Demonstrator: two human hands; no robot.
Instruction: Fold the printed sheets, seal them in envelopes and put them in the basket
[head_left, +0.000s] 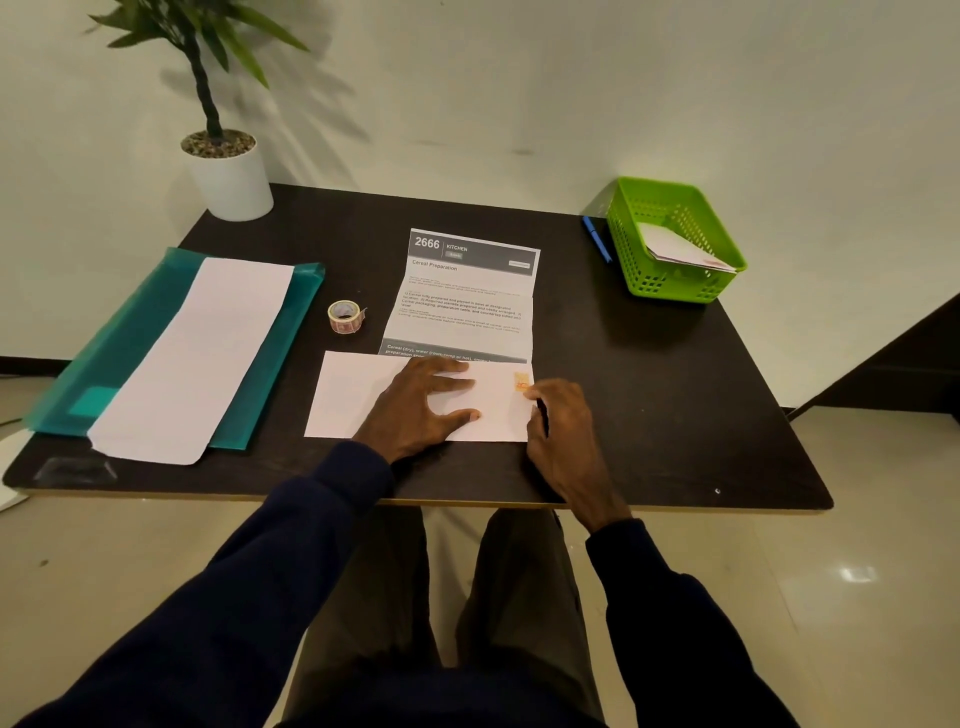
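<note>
Holding down a white paper envelope (348, 395)

The left hand (423, 402) lies flat, fingers spread, on the envelope on the dark table (649, 389). The right hand (563, 436) touches with curled fingertips an orange sticker (521, 382) at its right corner; pinching or pressing, I cannot tell. A creased printed sheet (462, 306) lies open just behind. The green plastic basket (670, 288), far right, holds a second envelope (675, 249).

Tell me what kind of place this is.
Probably a small office desk set up for mailing: a dark table holds a green basket with an envelope inside, a roll of stickers and a potted plant.
</note>
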